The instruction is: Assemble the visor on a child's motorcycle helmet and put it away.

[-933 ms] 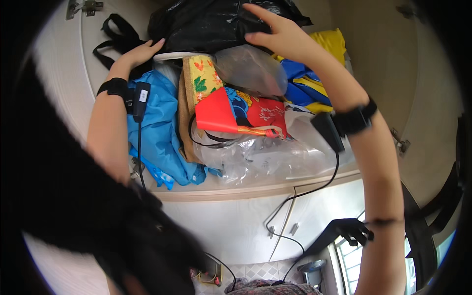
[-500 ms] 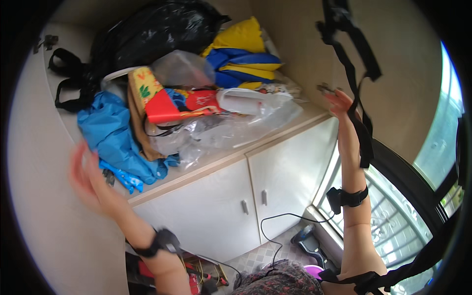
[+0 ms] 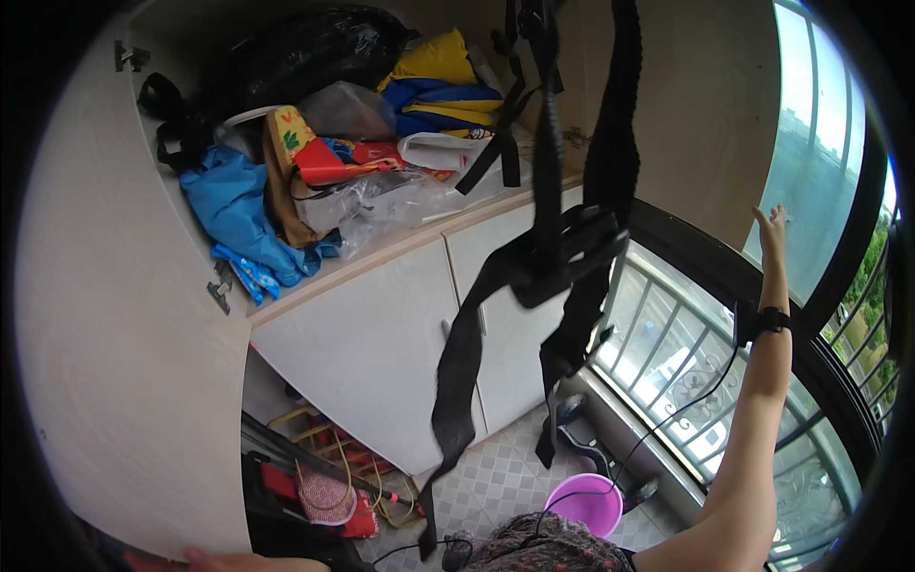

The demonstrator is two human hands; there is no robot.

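At the right, my right hand (image 3: 773, 236) is raised by the outer edge of the open right cupboard door (image 3: 701, 124). Its fingers are apart with nothing in them; whether it touches the door I cannot tell. Low at the left rim, my left hand (image 3: 191, 561) is beside the bottom edge of the open left cupboard door (image 3: 124, 315), its fingers mostly dark and cut off. Between the doors, the shelf holds a blue cloth bag (image 3: 233, 205), a red and yellow patterned bag (image 3: 324, 164), clear plastic, blue and yellow fabric (image 3: 438, 91) and a black plastic bag (image 3: 315, 48).
Black straps (image 3: 562, 253) dangle across the middle of the view. White lower cupboard doors (image 3: 357, 357) stand below the shelf. On the tiled floor are a purple basin (image 3: 589, 503), a hoverboard (image 3: 581, 439) and a wire rack (image 3: 329, 448). A railed window runs along the right.
My right hand has moved right, along with the right door's edge. My left hand has dropped from beside the blue bag to the lower left rim. The straps have swung into the middle.
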